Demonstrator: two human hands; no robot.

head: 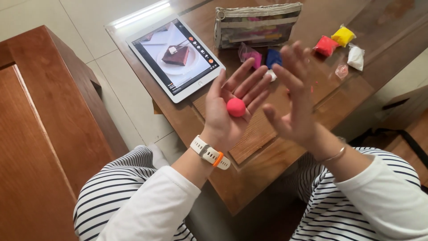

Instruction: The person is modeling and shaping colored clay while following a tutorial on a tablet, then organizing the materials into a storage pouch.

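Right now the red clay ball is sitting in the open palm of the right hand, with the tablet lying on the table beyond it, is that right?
Not quite. The head view shows the red clay ball resting in the open palm of the left hand, not the right hand, which is held open beside it. The tablet does lie on the table beyond.

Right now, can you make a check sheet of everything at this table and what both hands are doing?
Surface: brown wooden table, bare at the near edge.
Job's things: pink-red clay ball resting on the open left hand.
Clutter: tablet showing a cake picture; zipped pouch; small clay bags, pink, blue, red, yellow, white.
Hands: right hand open, fingers spread, beside the ball, not touching it.
Cables: nothing seen.
Surroundings: tiled floor, wooden furniture on the left.
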